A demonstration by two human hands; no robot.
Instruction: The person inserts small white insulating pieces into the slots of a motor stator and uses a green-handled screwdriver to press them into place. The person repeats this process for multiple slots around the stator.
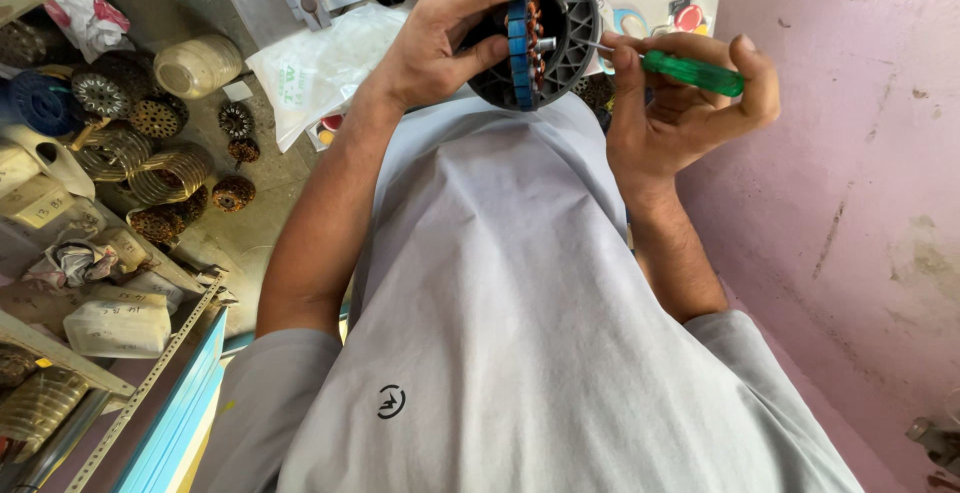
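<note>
The motor housing [545, 33], round and grey with copper windings inside, is held up in front of the chest, the left hand [450, 38] in a wide grip clamped across its rim. The right hand [680, 103] grips closed on a green screwdriver [690, 73], its tip touching the housing's inside.

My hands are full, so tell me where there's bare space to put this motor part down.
The grey floor shows a bare strip between the small copper coils and your left arm. The left shelf is crowded with wound coils and bags. Around the motor part, left hand and right hand, a plastic bag fills the space.
</note>
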